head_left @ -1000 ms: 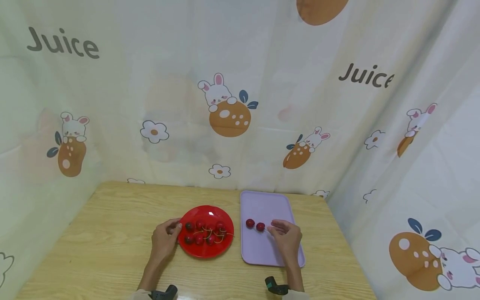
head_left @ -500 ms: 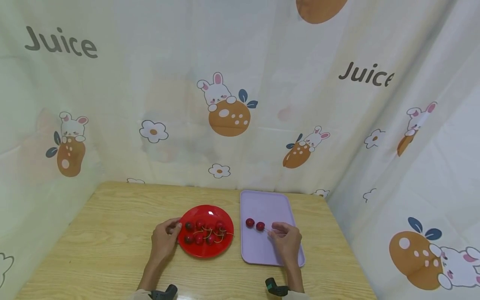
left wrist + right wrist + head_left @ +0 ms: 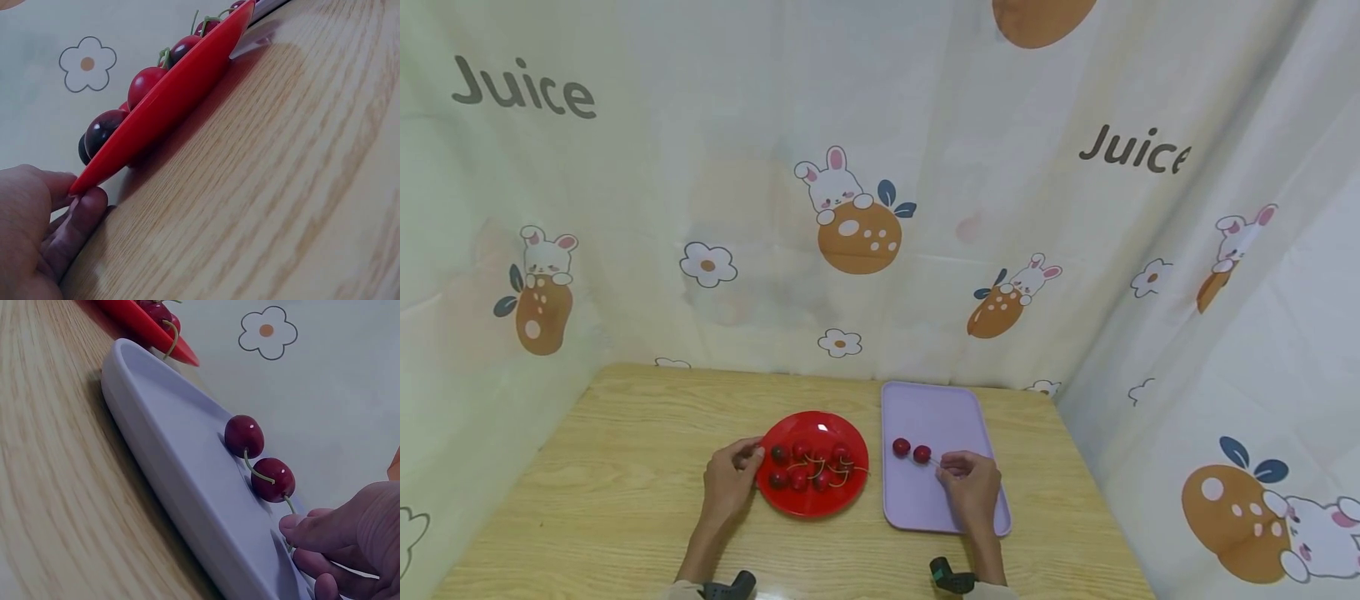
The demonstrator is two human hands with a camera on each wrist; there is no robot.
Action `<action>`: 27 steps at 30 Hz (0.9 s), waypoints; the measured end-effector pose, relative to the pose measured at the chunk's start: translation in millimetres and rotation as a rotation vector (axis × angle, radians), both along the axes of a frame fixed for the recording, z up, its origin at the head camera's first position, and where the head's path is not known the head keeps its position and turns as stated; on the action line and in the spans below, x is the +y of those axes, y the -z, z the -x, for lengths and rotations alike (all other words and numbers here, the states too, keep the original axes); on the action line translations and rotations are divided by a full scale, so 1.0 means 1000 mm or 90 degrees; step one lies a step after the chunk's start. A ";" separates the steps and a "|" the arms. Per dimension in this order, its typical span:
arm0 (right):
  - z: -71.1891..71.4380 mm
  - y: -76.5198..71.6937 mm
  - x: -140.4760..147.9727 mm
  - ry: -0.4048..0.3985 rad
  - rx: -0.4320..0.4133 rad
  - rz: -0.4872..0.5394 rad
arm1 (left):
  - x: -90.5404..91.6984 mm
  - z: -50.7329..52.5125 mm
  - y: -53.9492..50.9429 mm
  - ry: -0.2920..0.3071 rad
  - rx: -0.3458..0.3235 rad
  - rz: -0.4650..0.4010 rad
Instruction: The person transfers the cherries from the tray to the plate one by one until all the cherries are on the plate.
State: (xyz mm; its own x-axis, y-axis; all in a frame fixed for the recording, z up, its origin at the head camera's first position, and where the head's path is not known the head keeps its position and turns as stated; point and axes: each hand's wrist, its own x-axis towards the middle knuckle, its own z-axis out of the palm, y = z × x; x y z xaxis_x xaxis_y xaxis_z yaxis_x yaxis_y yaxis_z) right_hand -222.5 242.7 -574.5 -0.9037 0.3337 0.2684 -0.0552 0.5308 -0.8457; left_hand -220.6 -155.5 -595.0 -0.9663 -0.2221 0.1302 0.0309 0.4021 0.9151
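Observation:
My left hand (image 3: 727,483) pinches the left rim of a red plate (image 3: 811,505). In the left wrist view the plate's edge (image 3: 153,119) lies between thumb and fingers. Several dark red cherries (image 3: 800,481) with green stems rest on the plate. To its right is a lilac tray (image 3: 927,407) with two cherries on it. One is the left cherry (image 3: 901,447); close beside it is the right cherry (image 3: 922,454). Over the tray, my right hand (image 3: 973,490) pinches the stem of the right cherry between thumb and fingers. In the right wrist view this cherry (image 3: 273,480) sits low at the tray surface.
A wood-grain table (image 3: 640,450) carries the plate and tray, with a narrow gap between them. A patterned curtain (image 3: 760,250) stands behind the table and along both sides. Dark camera mounts (image 3: 953,575) are worn on both wrists.
My right hand's fingers have come together on the stem of the right cherry, and the hand has dipped slightly. My left hand, the plate and both tray cherries stay about where they were.

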 end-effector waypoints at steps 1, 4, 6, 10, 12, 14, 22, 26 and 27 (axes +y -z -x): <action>0.000 0.000 0.000 0.000 0.002 0.002 | 0.000 0.000 0.000 -0.001 0.000 0.003; 0.001 0.001 0.000 0.005 0.004 -0.002 | 0.000 0.001 0.000 -0.004 0.001 0.015; 0.002 0.001 0.001 0.009 0.005 -0.007 | 0.000 0.001 0.000 -0.005 0.002 0.021; 0.003 0.002 0.001 0.016 -0.001 -0.017 | 0.000 0.000 0.000 -0.005 0.001 0.021; 0.003 0.003 0.001 0.020 -0.004 -0.018 | 0.000 0.000 0.001 -0.003 -0.001 0.019; 0.003 0.004 0.001 0.022 -0.003 -0.020 | 0.000 0.000 0.001 -0.003 -0.002 0.016; 0.001 0.002 -0.001 0.014 -0.002 0.005 | 0.000 0.000 0.002 0.002 -0.006 -0.002; 0.001 0.002 -0.001 0.002 0.005 0.039 | 0.000 0.001 0.002 0.004 -0.007 -0.010; 0.001 0.003 -0.001 -0.001 0.005 0.052 | 0.000 0.001 0.002 0.004 -0.005 -0.009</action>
